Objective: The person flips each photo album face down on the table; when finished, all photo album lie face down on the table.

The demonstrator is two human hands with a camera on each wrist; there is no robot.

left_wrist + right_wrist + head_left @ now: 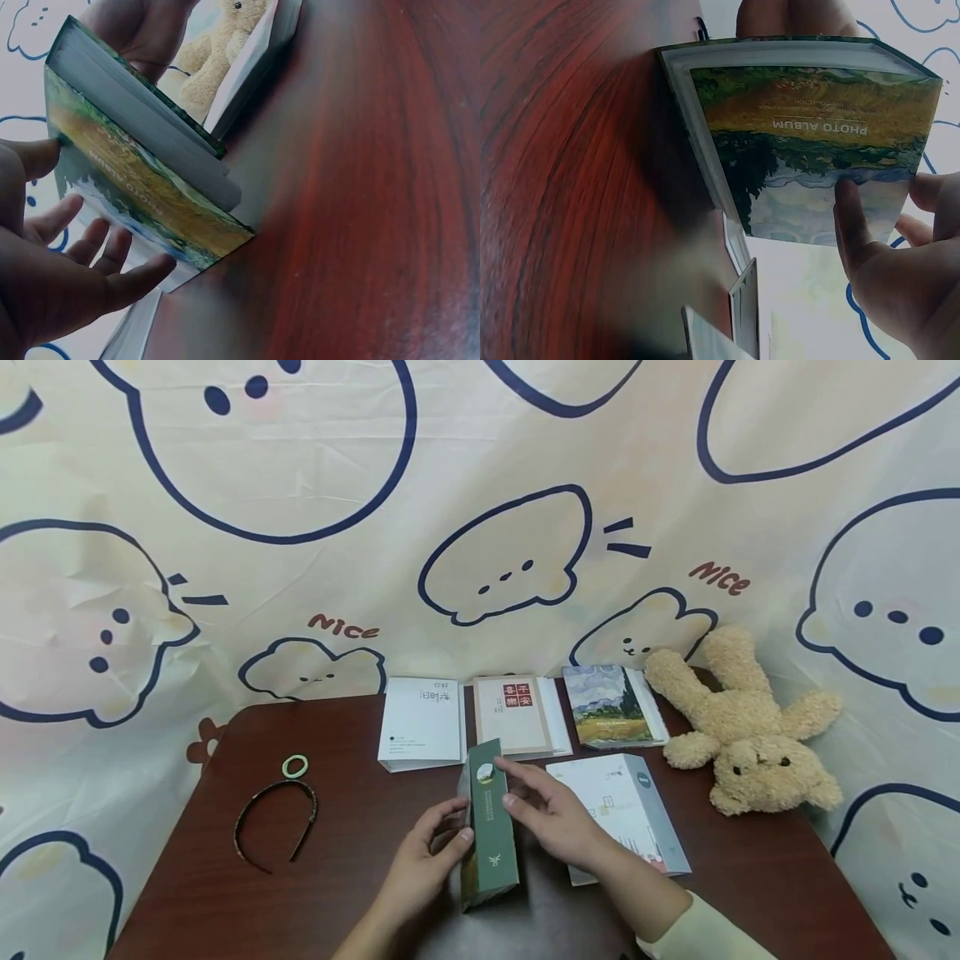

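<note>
A photo album (pixel 492 818) with a green spine and a painted landscape cover stands on its edge in the middle of the table, spine turned up toward the head camera. My left hand (pixel 426 862) holds its left side, thumb at the spine and fingers spread along the cover (pixel 142 172). On the other side, my right hand (pixel 558 814) grips it near the far end of the spine, one finger lying along the painted cover (pixel 810 150). White page edges show between the covers in the left wrist view. Right of the album lies a white album (pixel 622 814) with a grey-blue spine.
Along the back lie a white album (pixel 420 727), a beige album (pixel 510 714) with red characters and a landscape-painted album (pixel 611 706). A plush bear (pixel 750 735) lies head toward me at right. A dark headband (pixel 240 827) and green ring (pixel 295 767) are at left.
</note>
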